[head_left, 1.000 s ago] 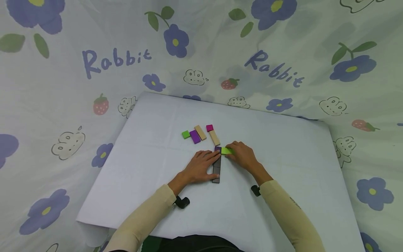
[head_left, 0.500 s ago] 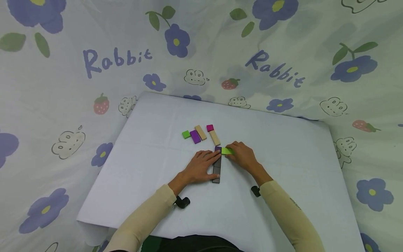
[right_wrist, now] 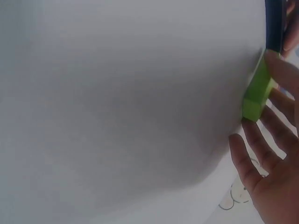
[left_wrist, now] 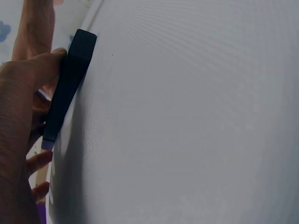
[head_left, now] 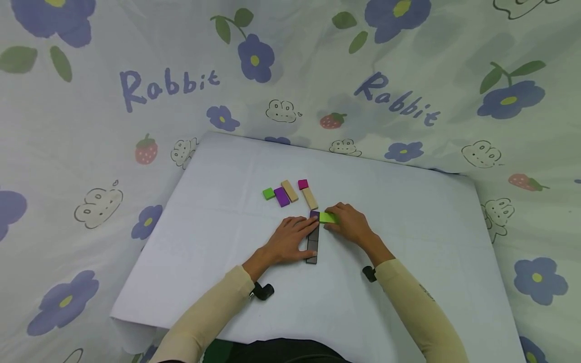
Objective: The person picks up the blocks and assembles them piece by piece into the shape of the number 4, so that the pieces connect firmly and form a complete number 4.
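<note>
Dark grey blocks (head_left: 312,246) stand end to end in a row on the white table, with a dark purple block (head_left: 314,214) at the far end. My left hand (head_left: 289,241) lies along the row's left side, fingertips on its far part and thumb touching the near part. In the left wrist view the thumb meets the side of the dark row (left_wrist: 72,77). My right hand (head_left: 351,223) pinches a lime green block (head_left: 328,217) between thumb and fingers. That block lies crosswise, its left end against the row's far end; the right wrist view shows the green block (right_wrist: 258,91) too.
Beyond the row lie a wooden block (head_left: 309,198), a magenta cube (head_left: 302,184), another wooden block (head_left: 289,191), a purple block (head_left: 281,197) and a green cube (head_left: 268,193). A patterned curtain (head_left: 181,116) hangs behind the white table (head_left: 399,212).
</note>
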Tool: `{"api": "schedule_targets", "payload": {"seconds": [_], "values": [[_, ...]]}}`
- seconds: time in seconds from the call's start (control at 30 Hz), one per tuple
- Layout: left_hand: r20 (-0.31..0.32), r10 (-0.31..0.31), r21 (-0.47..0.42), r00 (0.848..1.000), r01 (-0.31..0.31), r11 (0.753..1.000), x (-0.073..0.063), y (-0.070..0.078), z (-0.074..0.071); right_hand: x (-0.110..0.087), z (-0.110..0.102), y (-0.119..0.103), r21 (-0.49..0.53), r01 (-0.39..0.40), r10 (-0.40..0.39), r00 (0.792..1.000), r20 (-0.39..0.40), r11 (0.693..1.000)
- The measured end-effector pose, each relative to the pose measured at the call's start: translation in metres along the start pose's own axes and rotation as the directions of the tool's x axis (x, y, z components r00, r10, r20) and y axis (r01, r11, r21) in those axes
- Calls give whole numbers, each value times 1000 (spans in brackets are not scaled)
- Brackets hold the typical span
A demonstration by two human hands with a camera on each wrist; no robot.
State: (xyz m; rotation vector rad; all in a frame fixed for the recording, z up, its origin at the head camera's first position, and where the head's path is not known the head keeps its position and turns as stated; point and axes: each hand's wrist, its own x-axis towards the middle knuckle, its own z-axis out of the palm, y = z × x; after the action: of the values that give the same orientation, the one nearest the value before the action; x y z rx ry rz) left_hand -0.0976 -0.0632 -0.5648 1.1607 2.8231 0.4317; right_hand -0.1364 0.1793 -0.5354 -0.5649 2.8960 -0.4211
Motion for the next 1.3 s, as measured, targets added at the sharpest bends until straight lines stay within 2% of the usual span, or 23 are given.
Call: {"api": "schedule_targets", "payload": {"seconds": [0.13, 0.33, 0.6, 0.8, 1.3], "values": [[-15, 4, 2, 1000, -4, 1000, 0, -2, 1, 4, -6, 3, 63, -11, 10, 1000, 24, 998], [-21, 10, 14, 1000, -10, 1000, -1, -4, 1, 12, -18, 6, 110, -31, 31, 999, 9, 993], [-14, 12, -2, 1000, -12, 1000, -2, -5, 1, 35, -36, 2, 19, 49, -50, 997, 51, 999], [-15, 16, 0, 1000, -16, 1000, -2, -4, -1, 53, -45, -8, -60, 124, -116, 985, 125, 990], [-22, 23, 2, 1000, -22, 1000, -4, -3, 3, 75, -39, -23, -72, 209, -189, 956, 225, 975]]}}
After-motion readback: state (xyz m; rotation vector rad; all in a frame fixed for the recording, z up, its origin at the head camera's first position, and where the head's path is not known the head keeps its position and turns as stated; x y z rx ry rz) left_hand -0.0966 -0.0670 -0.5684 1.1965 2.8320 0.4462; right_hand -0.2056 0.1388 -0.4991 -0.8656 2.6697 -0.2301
